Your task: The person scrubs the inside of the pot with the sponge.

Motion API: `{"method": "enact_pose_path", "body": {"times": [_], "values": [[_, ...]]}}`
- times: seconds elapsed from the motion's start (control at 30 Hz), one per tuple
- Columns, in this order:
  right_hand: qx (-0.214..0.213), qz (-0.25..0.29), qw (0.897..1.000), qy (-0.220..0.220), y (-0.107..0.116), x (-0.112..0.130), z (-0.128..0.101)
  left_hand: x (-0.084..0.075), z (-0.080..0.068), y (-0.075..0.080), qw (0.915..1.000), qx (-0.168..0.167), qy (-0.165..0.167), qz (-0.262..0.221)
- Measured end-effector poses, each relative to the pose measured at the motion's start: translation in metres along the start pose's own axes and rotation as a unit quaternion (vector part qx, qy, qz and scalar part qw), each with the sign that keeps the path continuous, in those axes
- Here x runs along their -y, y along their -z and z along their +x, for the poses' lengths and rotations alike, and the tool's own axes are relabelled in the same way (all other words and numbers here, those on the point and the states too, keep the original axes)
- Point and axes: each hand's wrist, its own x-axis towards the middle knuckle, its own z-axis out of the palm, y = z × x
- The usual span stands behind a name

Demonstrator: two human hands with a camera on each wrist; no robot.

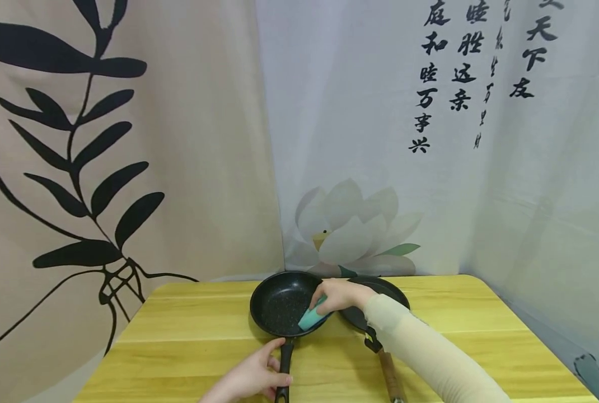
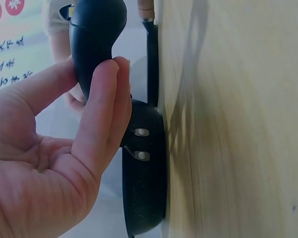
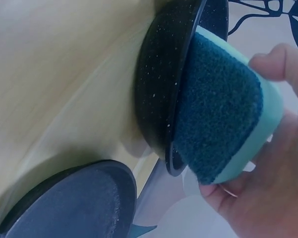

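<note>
A deep black frying pan (image 1: 279, 302) with pale specks sits on the wooden table, its handle (image 1: 285, 364) toward me. My left hand (image 1: 256, 372) grips that handle, fingers wrapped about it in the left wrist view. Over the pan's right rim, my right hand (image 1: 337, 295) pinches a teal sponge (image 1: 312, 318) between thumb and fingers. In the right wrist view the sponge's dark scouring side (image 3: 218, 104) faces the pan wall (image 3: 158, 84), and its lower end dips inside the rim.
A flatter black pan (image 1: 352, 318) with a wooden handle (image 1: 390, 375) lies just right of the first, partly hidden under my right forearm. The yellow wooden table (image 1: 188, 330) ends at a printed cloth backdrop (image 1: 219, 168) behind the pans.
</note>
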Motion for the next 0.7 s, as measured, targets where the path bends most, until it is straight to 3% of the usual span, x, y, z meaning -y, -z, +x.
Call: {"method": "enact_pose_path", "body": {"times": [0.47,0.7], "values": [[0.032,0.049,0.998,-0.018,-0.001,0.011,0.008,-0.002,0.000,0.002,0.9997,0.005,-0.019,0.013],[0.035,0.044,0.998,-0.019,-0.004,0.015,0.011,0.001,-0.001,0.000,0.9999,0.005,-0.012,0.008]]}}
